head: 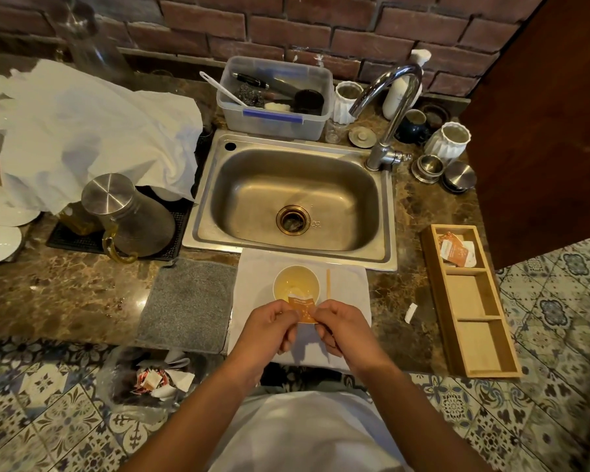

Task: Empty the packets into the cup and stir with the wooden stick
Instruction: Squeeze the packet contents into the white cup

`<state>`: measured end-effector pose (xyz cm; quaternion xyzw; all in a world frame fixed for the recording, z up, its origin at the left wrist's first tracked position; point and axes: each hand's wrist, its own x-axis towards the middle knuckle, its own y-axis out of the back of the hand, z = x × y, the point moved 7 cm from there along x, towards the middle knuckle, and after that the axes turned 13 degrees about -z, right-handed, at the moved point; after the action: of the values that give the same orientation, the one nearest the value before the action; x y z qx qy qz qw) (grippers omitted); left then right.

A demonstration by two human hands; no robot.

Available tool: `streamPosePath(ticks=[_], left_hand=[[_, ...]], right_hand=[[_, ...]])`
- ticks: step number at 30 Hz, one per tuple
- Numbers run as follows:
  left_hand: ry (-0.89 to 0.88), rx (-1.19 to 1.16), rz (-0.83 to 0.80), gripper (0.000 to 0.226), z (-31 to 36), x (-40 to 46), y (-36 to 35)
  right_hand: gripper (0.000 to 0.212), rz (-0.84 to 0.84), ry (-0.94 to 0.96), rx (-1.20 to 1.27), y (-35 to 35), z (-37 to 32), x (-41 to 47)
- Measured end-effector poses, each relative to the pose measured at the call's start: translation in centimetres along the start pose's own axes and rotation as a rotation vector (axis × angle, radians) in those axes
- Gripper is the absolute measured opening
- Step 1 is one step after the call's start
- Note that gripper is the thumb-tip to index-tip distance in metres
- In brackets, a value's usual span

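Fingers of the left hand (272, 324) and right hand (338, 324) pinch an orange packet (302, 310) by its side edges, its torn top over the near rim of the cup (296, 284). The cup stands on a white cloth (349, 291) just short of the sink (293, 199) lip; the wooden stick (328, 284) lies just right of it, apart. More packets (454, 248) sit in the far compartment of the wooden tray (470, 301), well right. Open counter lies between. The packet's lower corners are hidden by fingertips; its print is unreadable
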<state>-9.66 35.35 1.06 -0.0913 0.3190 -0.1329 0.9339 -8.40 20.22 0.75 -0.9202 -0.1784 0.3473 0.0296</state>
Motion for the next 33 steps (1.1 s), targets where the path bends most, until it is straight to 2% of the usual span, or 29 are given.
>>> streamPosePath(ticks=[8,13,15,19,23,27,33], left_hand=[[-0.164,0.200,0.004,0.019,1.9,-0.2,-1.9],[-0.204,0.259,-0.024,0.014,2.2,1.6,-4.9],[-0.186,0.231,-0.052,0.016,2.1,2.6,-6.4],[-0.137,0.292,-0.089,0.012,2.0,4.9,-9.5],[-0.074,0.338,-0.127,0.011,1.5,7.2,-12.4],[-0.005,0.329,-0.163,0.016,0.3,9.3,-15.1],[0.091,0.401,-0.238,0.016,-2.3,13.4,-18.6]], right_hand=[[0.005,0.072,0.179,-0.017,2.6,-0.2,-1.3],[0.018,0.155,0.178,0.032,6.4,0.6,-3.0],[0.021,0.188,0.182,0.044,8.1,0.9,-3.7],[0.008,0.202,0.212,0.024,11.2,1.2,-5.3],[0.006,0.242,0.168,0.042,14.4,2.6,-6.1],[0.014,0.299,0.154,0.001,17.6,3.8,-6.2],[0.020,0.412,0.046,0.111,21.1,6.5,-6.1]])
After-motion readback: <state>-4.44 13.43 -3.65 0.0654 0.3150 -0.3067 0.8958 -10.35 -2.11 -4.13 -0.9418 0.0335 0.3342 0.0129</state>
